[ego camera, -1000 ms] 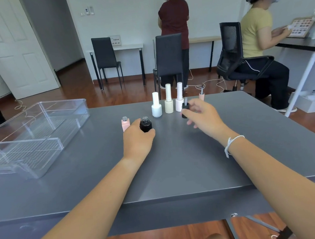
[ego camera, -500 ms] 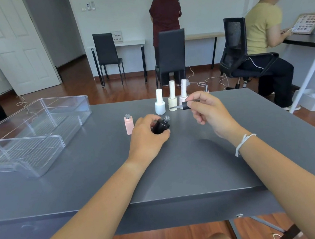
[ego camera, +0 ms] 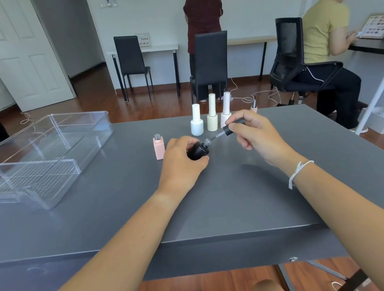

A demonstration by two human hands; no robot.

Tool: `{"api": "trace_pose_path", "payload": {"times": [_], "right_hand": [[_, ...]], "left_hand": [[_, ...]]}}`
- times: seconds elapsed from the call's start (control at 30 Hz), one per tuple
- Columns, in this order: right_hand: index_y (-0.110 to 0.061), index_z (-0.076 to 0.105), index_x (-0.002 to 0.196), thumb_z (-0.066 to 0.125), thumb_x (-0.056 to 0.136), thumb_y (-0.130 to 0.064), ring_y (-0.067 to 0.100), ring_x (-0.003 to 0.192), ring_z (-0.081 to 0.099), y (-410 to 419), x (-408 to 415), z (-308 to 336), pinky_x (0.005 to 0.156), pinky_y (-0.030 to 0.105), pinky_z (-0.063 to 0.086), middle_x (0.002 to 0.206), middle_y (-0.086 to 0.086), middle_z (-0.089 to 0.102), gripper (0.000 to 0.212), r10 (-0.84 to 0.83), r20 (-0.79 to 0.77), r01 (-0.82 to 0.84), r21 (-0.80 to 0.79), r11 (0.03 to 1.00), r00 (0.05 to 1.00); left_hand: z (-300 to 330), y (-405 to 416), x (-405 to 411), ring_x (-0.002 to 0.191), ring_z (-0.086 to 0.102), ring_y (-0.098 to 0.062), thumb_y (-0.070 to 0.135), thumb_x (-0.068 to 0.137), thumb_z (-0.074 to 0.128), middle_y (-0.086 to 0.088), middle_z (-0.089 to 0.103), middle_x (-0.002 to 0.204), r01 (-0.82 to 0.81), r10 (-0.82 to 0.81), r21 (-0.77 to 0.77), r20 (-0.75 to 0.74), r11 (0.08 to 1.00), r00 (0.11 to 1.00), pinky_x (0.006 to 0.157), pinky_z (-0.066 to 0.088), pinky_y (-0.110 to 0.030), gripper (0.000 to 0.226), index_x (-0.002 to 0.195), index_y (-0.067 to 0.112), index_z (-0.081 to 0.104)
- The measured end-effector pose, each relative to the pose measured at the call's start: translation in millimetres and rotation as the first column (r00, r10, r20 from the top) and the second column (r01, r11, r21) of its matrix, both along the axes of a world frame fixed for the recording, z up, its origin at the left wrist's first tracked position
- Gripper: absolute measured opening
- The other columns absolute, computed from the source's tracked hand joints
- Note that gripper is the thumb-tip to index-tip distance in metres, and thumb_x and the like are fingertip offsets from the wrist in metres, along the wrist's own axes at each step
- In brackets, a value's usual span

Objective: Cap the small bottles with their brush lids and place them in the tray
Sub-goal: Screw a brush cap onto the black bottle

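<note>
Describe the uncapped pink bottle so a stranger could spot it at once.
On the grey table, right of the clear tray, the pink bottle stands just left of the left hand. Unlike the three tall-capped bottles behind, it is square, with a bare threaded neck.

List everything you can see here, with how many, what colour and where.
Round black bottle: 1, black, open, tilted in the left hand.
Black brush lid: 1, black, in the right hand, brush at the bottle's mouth.
Square pink bottle: 1, pale pink, uncapped, upright left of the left hand.
Capped bottles: 3 in a row at the far edge, white, cream, pale pink.
Pink brush lid: 1, far edge, right of the row.
Clear plastic tray: 1, transparent, table's left, holds no bottles.
Grey table: 1.
Left hand: fingers round the black bottle.
Right hand: fingers pinch the black lid.
</note>
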State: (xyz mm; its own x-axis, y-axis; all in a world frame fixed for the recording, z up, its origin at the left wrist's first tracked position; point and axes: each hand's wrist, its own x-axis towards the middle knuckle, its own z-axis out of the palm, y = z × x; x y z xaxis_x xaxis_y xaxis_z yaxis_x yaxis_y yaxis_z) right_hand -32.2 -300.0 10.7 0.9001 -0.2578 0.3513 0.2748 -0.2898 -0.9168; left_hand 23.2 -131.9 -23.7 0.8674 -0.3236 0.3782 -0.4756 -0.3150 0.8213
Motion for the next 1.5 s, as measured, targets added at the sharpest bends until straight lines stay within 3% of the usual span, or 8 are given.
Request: {"api": "trace_pose_path", "payload": {"times": [0.43, 0.6, 0.83, 0.97, 1.13, 1.27, 1.4, 1.5], "right_hand": [[-0.008, 0.057, 0.092, 0.050, 0.091, -0.006, 0.005, 0.038, 0.032, 3, -3, 1, 0.042, 0.018, 0.030, 0.043, -0.016, 0.049, 0.007, 0.005, -0.022, -0.007, -0.050, 0.999, 1.000], [-0.013, 0.058, 0.088, 0.051, 0.091, -0.004, 0.004, 0.039, 0.033, 6, -3, 1, 0.041, 0.015, 0.030, 0.047, -0.019, 0.052, 0.012, 0.025, -0.031, -0.027, -0.060, 0.998, 0.999], [-0.023, 0.058, 0.084, 0.055, 0.089, -0.006, 0.001, 0.042, 0.038, 9, -1, -6, 0.043, 0.011, 0.034, 0.073, -0.008, 0.055, 0.019, 0.066, -0.054, -0.074, -0.161, 0.984, 0.996], [-0.027, 0.055, 0.083, 0.058, 0.088, -0.008, 0.007, 0.053, 0.040, 7, 3, -14, 0.051, 0.008, 0.036, 0.083, -0.005, 0.057, 0.019, 0.087, -0.070, -0.102, -0.251, 0.963, 0.994], [-0.025, 0.055, 0.079, 0.059, 0.089, -0.021, 0.017, 0.065, 0.046, 3, 7, -21, 0.065, 0.023, 0.039, 0.073, -0.001, 0.059, 0.011, 0.043, -0.066, -0.064, -0.375, 0.925, 0.997], [-0.030, 0.046, 0.065, 0.042, 0.094, -0.041, 0.008, 0.053, 0.039, 1, 8, -21, 0.055, 0.022, 0.031, 0.056, -0.007, 0.042, 0.031, -0.056, -0.067, 0.008, -0.568, 0.823, 0.996], [-0.036, 0.046, 0.075, 0.033, 0.094, -0.047, 0.011, 0.057, 0.036, -1, 7, -24, 0.060, 0.028, 0.032, 0.063, -0.003, 0.041, 0.025, 0.049, -0.172, -0.126, -0.470, 0.874, 0.984], [-0.028, 0.043, 0.083, 0.037, 0.096, -0.026, 0.007, 0.051, 0.031, -2, 8, -24, 0.055, 0.025, 0.027, 0.064, -0.002, 0.037, 0.014, 0.122, -0.198, -0.191, -0.378, 0.906, 0.972]], "left_hand": [[1, 0, -1, 0.084, 0.054, -0.003, 0.011, 0.073, 0.071, 0.002, 0.047, 0.098, 0.011, -0.011, 0.024, 0.013, 1.000, 1.000, 0.070, 0.035, 0.005, 0.026, 0.096, 0.022, 0.062], [1, 0, -2, 0.083, 0.054, -0.003, 0.011, 0.073, 0.070, 0.003, 0.046, 0.096, 0.025, -0.026, 0.025, 0.014, 0.999, 1.000, 0.071, 0.035, 0.005, 0.026, 0.093, 0.023, 0.061], [2, 0, -4, 0.082, 0.052, -0.001, 0.010, 0.073, 0.070, 0.014, 0.041, 0.089, 0.053, -0.054, 0.040, 0.023, 0.998, 0.998, 0.073, 0.035, 0.005, 0.027, 0.089, 0.028, 0.057], [2, 0, -5, 0.084, 0.053, -0.007, 0.009, 0.073, 0.070, 0.011, 0.042, 0.090, 0.067, -0.070, 0.075, 0.039, 0.995, 0.997, 0.074, 0.035, 0.004, 0.026, 0.092, 0.024, 0.061], [2, 0, -5, 0.084, 0.052, -0.010, 0.008, 0.073, 0.069, 0.002, 0.045, 0.097, 0.066, -0.073, 0.109, 0.059, 0.992, 0.996, 0.071, 0.032, 0.006, 0.027, 0.096, 0.020, 0.062], [1, 0, -6, 0.087, 0.053, -0.011, 0.009, 0.073, 0.070, 0.003, 0.046, 0.097, 0.074, -0.082, 0.113, 0.066, 0.991, 0.994, 0.074, 0.034, 0.004, 0.027, 0.097, 0.021, 0.062], [2, -1, -6, 0.087, 0.053, -0.012, 0.011, 0.073, 0.070, 0.002, 0.046, 0.099, 0.073, -0.081, 0.113, 0.073, 0.991, 0.994, 0.074, 0.036, 0.002, 0.028, 0.098, 0.021, 0.062], [2, -1, -7, 0.087, 0.053, -0.012, 0.010, 0.073, 0.070, 0.002, 0.046, 0.098, 0.078, -0.087, 0.112, 0.077, 0.991, 0.993, 0.075, 0.034, 0.003, 0.028, 0.097, 0.021, 0.062]]}}
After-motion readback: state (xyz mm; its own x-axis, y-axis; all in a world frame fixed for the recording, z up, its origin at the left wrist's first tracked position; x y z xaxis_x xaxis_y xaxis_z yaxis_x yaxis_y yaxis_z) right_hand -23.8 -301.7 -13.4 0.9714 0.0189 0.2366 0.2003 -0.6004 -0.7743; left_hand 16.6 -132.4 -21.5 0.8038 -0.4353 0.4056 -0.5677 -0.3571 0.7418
